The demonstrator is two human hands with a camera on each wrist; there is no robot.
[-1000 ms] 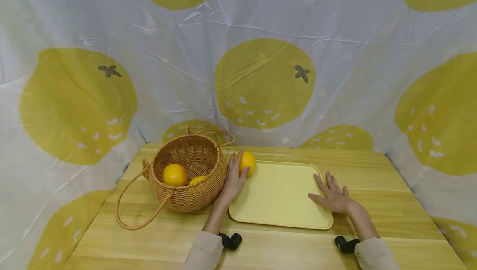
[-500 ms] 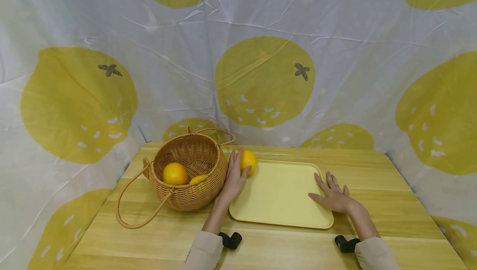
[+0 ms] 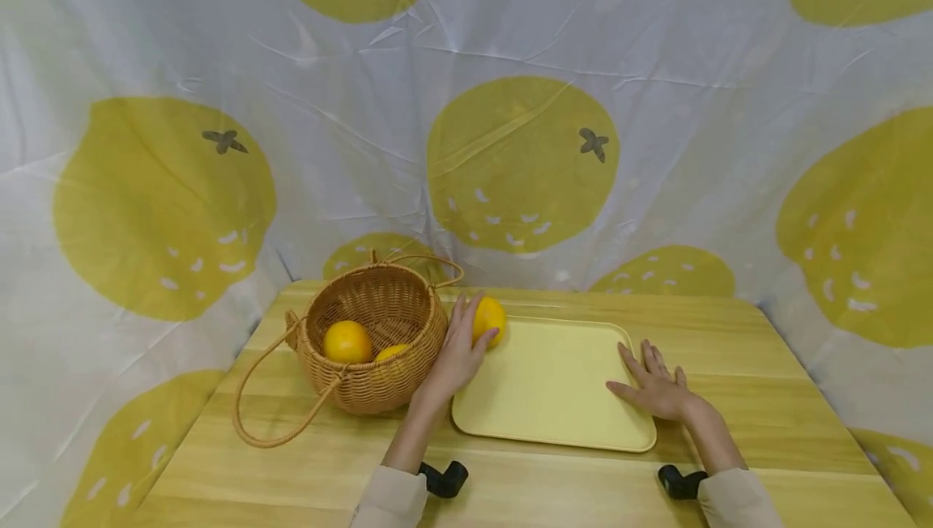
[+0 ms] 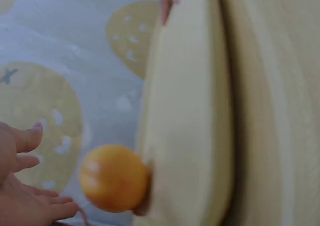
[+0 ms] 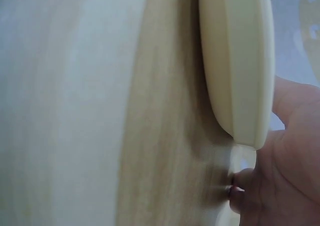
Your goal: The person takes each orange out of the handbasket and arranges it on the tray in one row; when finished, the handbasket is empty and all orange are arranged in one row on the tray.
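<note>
An orange (image 3: 490,322) sits at the far left corner of the pale yellow tray (image 3: 554,382). My left hand (image 3: 459,350) is beside it, between basket and tray. In the left wrist view, the fingers of the left hand (image 4: 30,186) are spread and stand apart from the orange (image 4: 114,178). At the tray's right edge is my right hand (image 3: 656,386), its fingers spread out and its thumb over the rim. The right wrist view shows the palm of that hand (image 5: 290,156) against the corner of the tray (image 5: 245,65).
Left of the tray stands a wicker basket (image 3: 408,386) with two looped handles. Inside it lie an orange (image 3: 347,342) and another partly hidden orange (image 3: 391,351). A fruit-printed cloth (image 3: 678,163) hangs behind the wooden table (image 3: 743,398).
The left forearm has shifted slightly left and nearer the body, while the orange stays at the tray's corner. My right hand keeps its place. The head view has shifted a little.
</note>
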